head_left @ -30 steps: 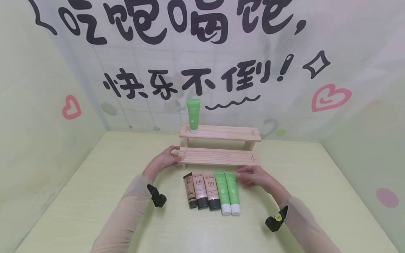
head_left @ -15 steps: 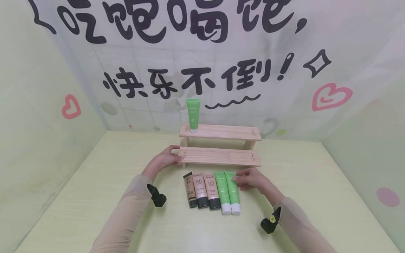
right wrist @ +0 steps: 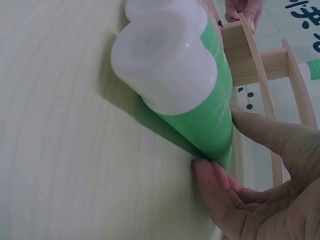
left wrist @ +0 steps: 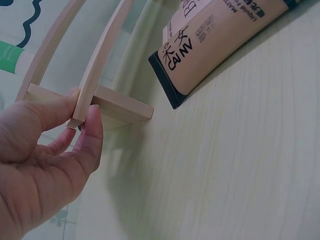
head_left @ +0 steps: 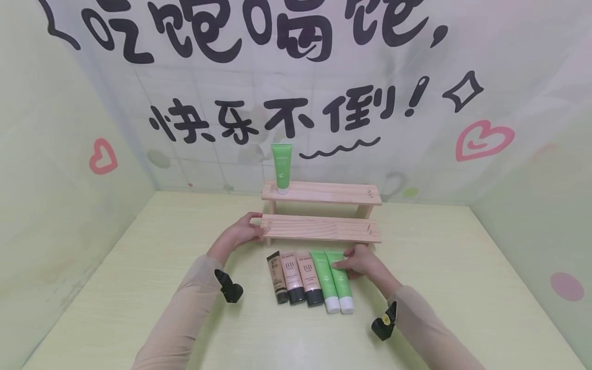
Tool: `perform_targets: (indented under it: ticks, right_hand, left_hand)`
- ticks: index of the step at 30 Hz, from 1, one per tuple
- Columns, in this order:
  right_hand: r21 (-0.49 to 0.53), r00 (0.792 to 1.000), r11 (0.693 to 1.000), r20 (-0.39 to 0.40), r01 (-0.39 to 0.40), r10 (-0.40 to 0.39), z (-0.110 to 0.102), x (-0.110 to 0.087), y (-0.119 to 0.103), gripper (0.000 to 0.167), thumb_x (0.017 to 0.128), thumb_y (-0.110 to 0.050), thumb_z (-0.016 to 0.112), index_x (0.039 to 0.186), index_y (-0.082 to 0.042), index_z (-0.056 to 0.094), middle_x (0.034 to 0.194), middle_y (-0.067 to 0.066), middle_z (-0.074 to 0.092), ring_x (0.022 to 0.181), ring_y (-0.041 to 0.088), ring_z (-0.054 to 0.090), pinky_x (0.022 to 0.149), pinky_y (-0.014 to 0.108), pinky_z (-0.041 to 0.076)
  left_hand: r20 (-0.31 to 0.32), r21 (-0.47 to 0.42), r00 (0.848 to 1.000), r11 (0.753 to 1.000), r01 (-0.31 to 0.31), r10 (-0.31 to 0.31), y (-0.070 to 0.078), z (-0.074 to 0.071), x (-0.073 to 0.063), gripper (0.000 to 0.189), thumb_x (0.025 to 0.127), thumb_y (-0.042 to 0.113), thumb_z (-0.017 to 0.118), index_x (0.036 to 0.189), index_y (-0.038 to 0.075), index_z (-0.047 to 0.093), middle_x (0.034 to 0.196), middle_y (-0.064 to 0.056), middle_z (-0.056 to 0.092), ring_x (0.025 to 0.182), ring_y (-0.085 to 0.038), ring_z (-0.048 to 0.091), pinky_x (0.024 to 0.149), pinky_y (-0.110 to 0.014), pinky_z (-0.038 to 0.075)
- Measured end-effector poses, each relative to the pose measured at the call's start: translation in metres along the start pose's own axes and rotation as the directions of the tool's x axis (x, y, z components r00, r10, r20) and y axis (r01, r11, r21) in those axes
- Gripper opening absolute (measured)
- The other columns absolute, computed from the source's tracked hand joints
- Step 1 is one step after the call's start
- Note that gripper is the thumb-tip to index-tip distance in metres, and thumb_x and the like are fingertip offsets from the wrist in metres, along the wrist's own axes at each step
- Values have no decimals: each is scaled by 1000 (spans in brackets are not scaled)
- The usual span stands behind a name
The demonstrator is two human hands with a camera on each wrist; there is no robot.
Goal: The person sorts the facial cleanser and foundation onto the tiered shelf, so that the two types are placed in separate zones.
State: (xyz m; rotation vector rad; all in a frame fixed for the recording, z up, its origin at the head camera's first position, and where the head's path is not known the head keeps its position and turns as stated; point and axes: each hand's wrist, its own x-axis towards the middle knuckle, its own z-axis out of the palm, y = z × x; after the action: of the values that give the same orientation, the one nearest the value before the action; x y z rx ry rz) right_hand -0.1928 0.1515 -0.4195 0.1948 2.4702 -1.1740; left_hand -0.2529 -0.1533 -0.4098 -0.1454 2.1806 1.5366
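Note:
My left hand (head_left: 242, 231) pinches the left end of the lower step (head_left: 319, 229) of a two-tier wooden display stand. In the left wrist view the thumb lies on the board and fingers are beneath it. My right hand (head_left: 363, 261) pinches the flat upper end of the rightmost green squeeze tube (head_left: 342, 285), which lies on the table. The right wrist view shows the thumb on the tube (right wrist: 210, 120) and fingertips at its lower edge. Beside it lies another green tube (head_left: 326, 277). A third green tube (head_left: 282, 167) stands cap down on the upper step (head_left: 333, 193).
Left of the green tubes, two pink BB cream tubes (head_left: 291, 270) and a brown foundation tube (head_left: 277, 277) lie in the row, black caps toward me. A printed backdrop (head_left: 222, 169) rises behind the stand on the pale wooden table (head_left: 162, 246).
My right hand has moved left onto the rightmost green tube and now pinches its end. The upper ends of both lying green tubes have shifted slightly left. The left hand stays on the stand.

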Motion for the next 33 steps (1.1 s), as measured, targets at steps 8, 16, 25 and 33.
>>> perform_targets:
  ticks: [8, 16, 25, 33]
  right_hand:
    - [-54, 1000, 998, -19, -13, 12, 3, 2, -4, 42, 69, -21, 79, 93, 5, 55, 82, 15, 61, 60, 17, 61, 54, 27, 55]
    - [-102, 1000, 995, -3, -4, 4, 4, 1, -6, 30, 69, -21, 78, 75, 0, 57, 67, 8, 63, 54, 15, 59, 51, 27, 54]
    - [-58, 1000, 998, 23, 13, -11, 3, 1, -4, 29, 70, -21, 77, 79, 1, 61, 67, 8, 64, 53, 14, 59, 52, 27, 54]
    - [-1, 998, 1000, 65, 20, -20, 0, 3, 1, 25, 73, -20, 75, 79, 1, 62, 67, 6, 64, 54, 12, 59, 54, 26, 53]
  left_hand:
    - [9, -14, 1000, 1000, -10, 10, -3, -2, 3, 65, 90, 12, 56, 143, 9, 18, 130, -25, 40, 87, -15, 56, 81, -25, 52]
    - [12, -16, 1000, 1000, -6, 6, -3, -1, 4, 65, 90, 11, 56, 143, 10, 18, 130, -25, 41, 84, -13, 57, 78, -23, 52]
    - [12, -16, 1000, 1000, 2, -1, -3, 0, 5, 65, 90, 11, 56, 143, 10, 18, 130, -25, 41, 83, -13, 57, 80, -25, 52]
    - [13, -15, 1000, 1000, 1, -1, -4, 0, 5, 65, 90, 11, 56, 143, 10, 18, 130, -26, 41, 82, -13, 57, 80, -25, 53]
